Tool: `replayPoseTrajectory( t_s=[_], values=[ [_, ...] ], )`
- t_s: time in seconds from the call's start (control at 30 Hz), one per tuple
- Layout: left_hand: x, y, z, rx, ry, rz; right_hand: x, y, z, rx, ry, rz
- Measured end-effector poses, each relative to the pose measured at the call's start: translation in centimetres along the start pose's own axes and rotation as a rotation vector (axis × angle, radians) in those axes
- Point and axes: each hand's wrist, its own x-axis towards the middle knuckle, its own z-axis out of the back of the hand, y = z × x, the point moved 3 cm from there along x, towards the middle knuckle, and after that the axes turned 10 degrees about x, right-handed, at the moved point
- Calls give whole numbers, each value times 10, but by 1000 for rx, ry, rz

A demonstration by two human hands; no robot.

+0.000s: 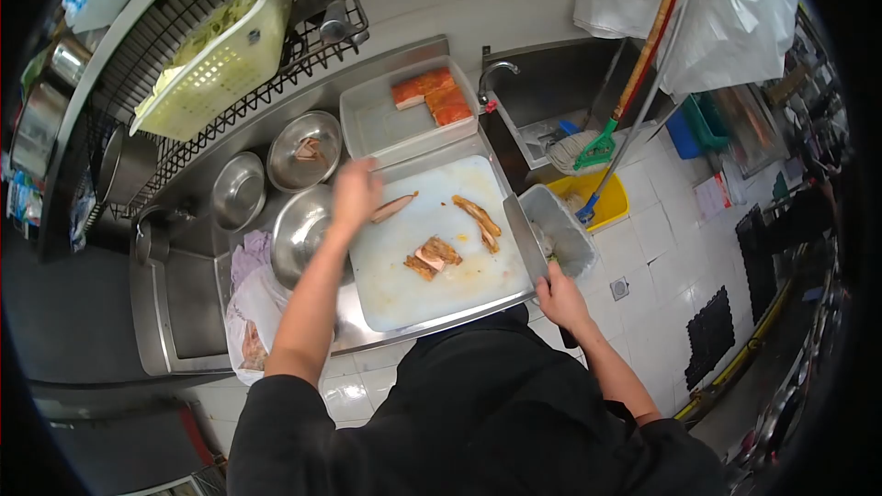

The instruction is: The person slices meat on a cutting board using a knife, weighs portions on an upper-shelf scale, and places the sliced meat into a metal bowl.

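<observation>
Meat strip (393,208) sits under your left hand (354,193), fingers blurred, grip unclear; your right hand (558,298) clenches the cleaver (525,241). 2 pieces lie cut, trimming seemingly midway.

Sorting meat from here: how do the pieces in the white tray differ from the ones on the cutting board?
The tray pieces are bright orange-red, blocky and packed together in the white tray's far corner. The board pieces are browner, thinner strips and chunks, scattered apart across the cutting board. The left hand hovers at the board; neither hand touches the tray pieces.
</observation>
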Motion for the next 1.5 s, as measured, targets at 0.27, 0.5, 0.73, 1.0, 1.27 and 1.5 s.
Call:
replayPoseTrajectory(
  t_s=[0.27, 0.5, 0.73, 1.0, 1.27, 1.5],
  values=[
    [-69, -158, -104, 126, 576, -775, -8, -20, 12, 96, -19, 11],
    [-27, -102, -105, 282, 515, -414, -8, -34, 29, 133, 49, 22],
    [-63, -71, -71, 98, 359, -82, 2, -34, 44, 51, 246, 106],
    [-173, -94, -64, 78, 316, 209, 26, -12, 29, -89, 424, 171],
    [-173, -42, -57, -12, 391, 342, 62, 22, -19, -109, 551, 206],
    [-154, -38, -52, -45, 567, 159, 73, 41, -42, -212, 544, 195]
  ],
)
